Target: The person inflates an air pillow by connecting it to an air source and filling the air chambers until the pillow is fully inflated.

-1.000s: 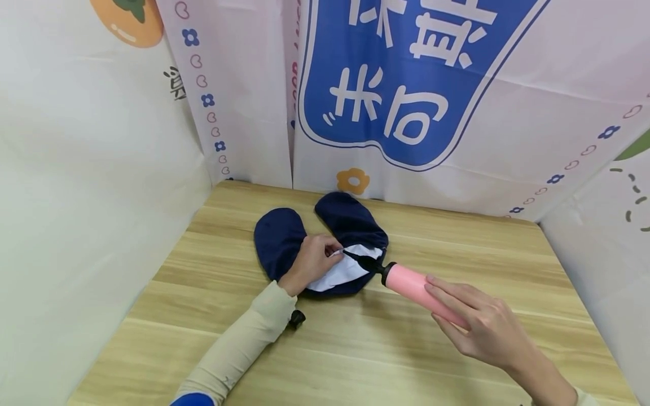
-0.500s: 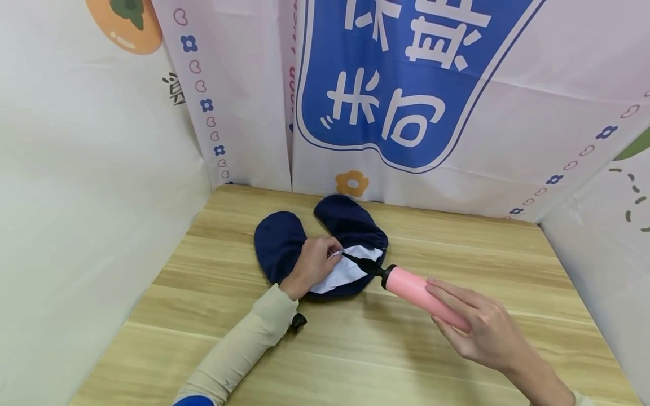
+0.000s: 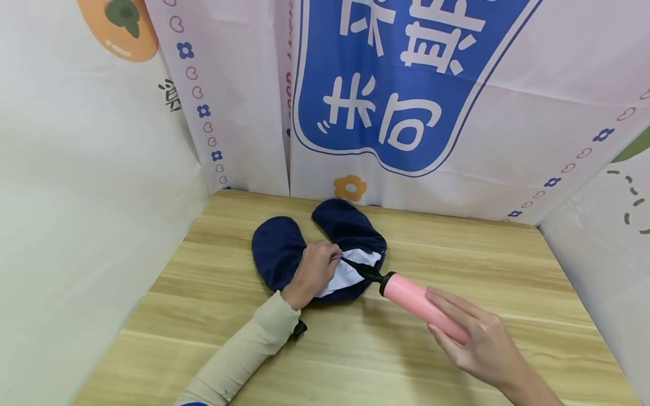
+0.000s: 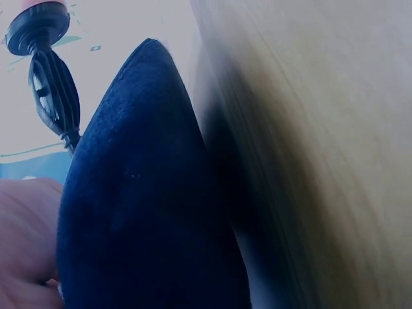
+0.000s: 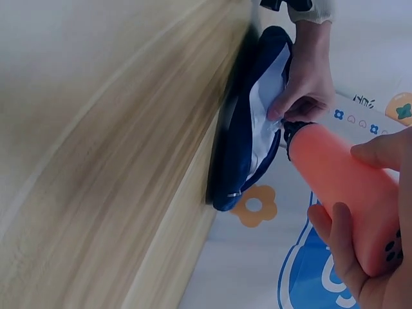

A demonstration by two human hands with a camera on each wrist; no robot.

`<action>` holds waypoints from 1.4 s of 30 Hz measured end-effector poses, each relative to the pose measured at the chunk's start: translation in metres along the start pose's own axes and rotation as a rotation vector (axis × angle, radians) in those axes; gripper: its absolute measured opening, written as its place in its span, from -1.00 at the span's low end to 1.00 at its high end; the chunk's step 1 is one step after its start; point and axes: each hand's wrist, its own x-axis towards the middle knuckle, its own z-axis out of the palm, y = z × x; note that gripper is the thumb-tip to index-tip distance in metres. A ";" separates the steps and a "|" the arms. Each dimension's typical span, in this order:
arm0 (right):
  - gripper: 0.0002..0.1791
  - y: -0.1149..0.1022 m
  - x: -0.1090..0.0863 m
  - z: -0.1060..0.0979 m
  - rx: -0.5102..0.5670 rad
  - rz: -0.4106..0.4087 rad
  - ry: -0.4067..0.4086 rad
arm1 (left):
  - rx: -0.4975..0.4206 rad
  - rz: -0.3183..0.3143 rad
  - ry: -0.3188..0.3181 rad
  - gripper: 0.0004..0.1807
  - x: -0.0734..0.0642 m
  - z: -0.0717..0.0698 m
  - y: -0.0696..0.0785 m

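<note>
A navy U-shaped neck pillow (image 3: 276,242) lies on the table, its cover parted to show a white lining or inner piece (image 3: 346,277). My left hand (image 3: 311,272) rests over the pillow and pinches a small bit of the white piece at the tip of a black nozzle (image 3: 364,270). That nozzle belongs to a pink hand pump (image 3: 413,299), which my right hand (image 3: 479,341) grips round its barrel. In the right wrist view, the pump (image 5: 341,187) points at the pinching fingers. Whether the tip sits inside a valve is hidden by the fingers.
The wooden table (image 3: 457,248) meets a printed cloth wall (image 3: 533,141) at the back, with more cloth walls left and right. A small black object (image 3: 299,328) shows beside the left sleeve (image 3: 249,349).
The head view has tilted up a little, so everything sits slightly lower. Left fingertips have turned slightly at the nozzle tip. Pump and pillow keep nearly the same places.
</note>
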 end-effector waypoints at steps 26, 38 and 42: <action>-0.51 -0.013 0.002 0.014 -0.071 -0.185 0.177 | 0.196 0.021 0.085 -0.81 -0.008 0.016 0.015; -0.48 -0.001 -0.007 0.014 -0.065 -0.190 0.173 | 0.062 -0.188 -0.135 -0.93 0.000 0.009 0.009; -0.48 -0.001 -0.005 0.017 -0.062 -0.191 0.175 | 0.058 -0.184 -0.187 -0.95 0.005 0.008 0.005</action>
